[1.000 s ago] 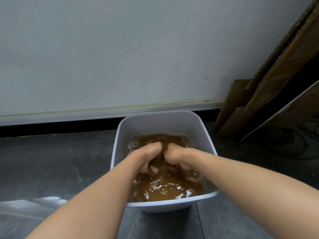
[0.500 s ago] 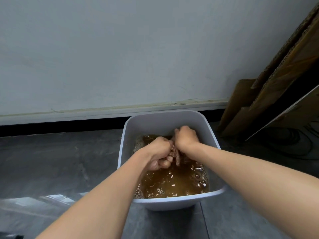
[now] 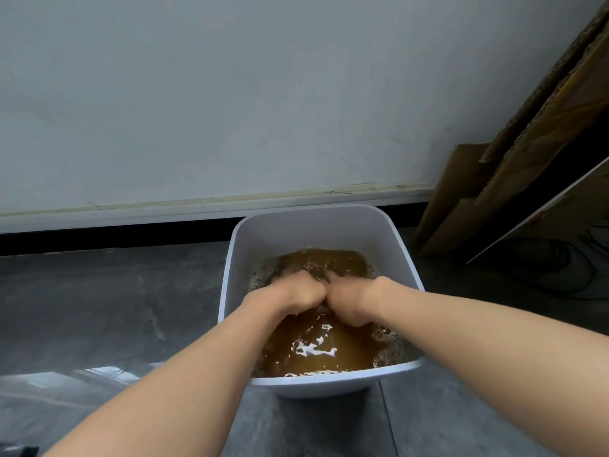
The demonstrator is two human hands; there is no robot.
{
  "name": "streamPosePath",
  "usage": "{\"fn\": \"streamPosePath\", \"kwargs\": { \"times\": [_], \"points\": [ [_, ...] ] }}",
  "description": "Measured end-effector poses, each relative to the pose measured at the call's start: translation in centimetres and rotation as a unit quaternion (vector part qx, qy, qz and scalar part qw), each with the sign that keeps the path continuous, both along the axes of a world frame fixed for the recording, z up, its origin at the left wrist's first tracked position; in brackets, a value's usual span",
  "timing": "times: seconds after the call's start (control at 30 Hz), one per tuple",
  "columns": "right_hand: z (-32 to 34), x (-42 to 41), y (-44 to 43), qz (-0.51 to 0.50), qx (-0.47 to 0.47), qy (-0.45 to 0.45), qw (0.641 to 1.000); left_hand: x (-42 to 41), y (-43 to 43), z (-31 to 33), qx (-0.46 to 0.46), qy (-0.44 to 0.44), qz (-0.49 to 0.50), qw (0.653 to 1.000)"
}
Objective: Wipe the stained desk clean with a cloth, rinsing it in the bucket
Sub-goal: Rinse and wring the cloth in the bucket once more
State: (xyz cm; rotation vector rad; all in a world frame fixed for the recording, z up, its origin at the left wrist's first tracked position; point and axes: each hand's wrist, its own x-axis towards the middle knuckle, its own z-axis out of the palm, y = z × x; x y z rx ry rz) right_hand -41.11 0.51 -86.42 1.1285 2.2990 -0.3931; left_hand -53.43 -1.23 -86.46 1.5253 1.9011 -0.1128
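Note:
A white rectangular bucket (image 3: 313, 225) stands on the grey floor, holding murky brown, foamy water (image 3: 316, 351). Both my hands are down in it, side by side and touching. My left hand (image 3: 298, 293) and my right hand (image 3: 351, 300) are curled into fists with the fingers under the water. They grip the cloth, which is sunk in the brown water and almost wholly hidden; only a dark fold shows between the fists.
The bucket sits close to a pale wall with a white skirting board (image 3: 197, 209). Brown cardboard sheets (image 3: 527, 159) and a white-edged board lean against the wall at the right, with dark cables (image 3: 566, 268) on the floor beneath them.
Half a second ago both hands were raised above the water with the cloth visible between them; now they have plunged back down and the cloth is under the surface.

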Motion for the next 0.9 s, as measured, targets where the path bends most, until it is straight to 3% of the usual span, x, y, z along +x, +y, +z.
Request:
{"fn": "streamPosePath", "kwargs": {
  "times": [0.1,0.2,0.37,0.4,0.47,0.57,0.63,0.73,0.83,0.9],
  "points": [
    [0.2,0.0,0.1,0.019,-0.001,-0.009,1.0,-0.6,-0.8,-0.4,-0.056,0.089,-0.102,0.989],
    [0.4,0.2,-0.2,0.038,-0.003,-0.046,0.998,-0.5,-1.3,-1.0,-0.06,0.109,-0.172,0.977],
    [1.5,0.9,0.7,-0.093,-0.03,0.03,0.995,-1.2,-0.9,-0.6,-0.102,0.096,-0.143,0.98],
    [2.0,1.0,1.0,-0.145,-0.046,0.063,0.986,-1.3,-0.7,-0.3,-0.119,0.063,-0.11,0.985],
    [3.2,0.9,1.5,-0.289,-0.128,0.168,0.934,-1.0,-0.8,0.6,-0.192,-0.115,0.042,0.974],
    [5.0,1.1,1.4,-0.469,-0.26,0.301,0.788,-0.7,-0.5,1.7,-0.228,-0.36,0.219,0.878],
    [5.7,1.5,1.2,-0.498,-0.306,0.343,0.735,-0.7,-0.5,2.2,-0.208,-0.453,0.274,0.823],
    [6.7,1.7,0.3,-0.453,-0.374,0.377,0.716,-0.9,-0.7,3.1,-0.187,-0.531,0.261,0.784],
    [7.4,2.0,-0.8,-0.413,-0.408,0.398,0.71,-0.9,-1.4,3.8,-0.147,-0.551,0.221,0.791],
    [7.5,2.5,-1.1,-0.402,-0.423,0.4,0.707,-0.4,-1.8,4.0,-0.084,-0.534,0.212,0.814]
  ]
}}
